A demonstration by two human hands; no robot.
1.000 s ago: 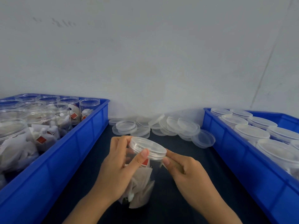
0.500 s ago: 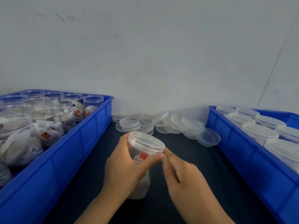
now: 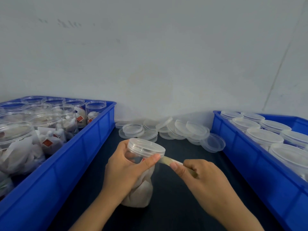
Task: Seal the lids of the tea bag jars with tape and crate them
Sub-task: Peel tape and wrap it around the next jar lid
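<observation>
A clear plastic jar (image 3: 141, 185) of white tea bags stands on the dark table in the middle, closed by a clear lid (image 3: 146, 146). My left hand (image 3: 126, 169) grips the jar just under the lid, its thumb pressing the end of a strip of clear tape (image 3: 168, 160) against the lid's side. My right hand (image 3: 200, 179) pinches the tape and holds it stretched out to the right of the jar. The tape roll is hidden inside my right hand.
A blue crate (image 3: 86, 147) at the left holds several open jars of tea bags. A blue crate (image 3: 246, 157) at the right holds several lidded jars. Loose clear lids (image 3: 183, 130) lie piled against the wall behind the jar.
My right hand has drawn away from the jar to the right, pulling out a length of tape. The jar has turned more upright in my left hand.
</observation>
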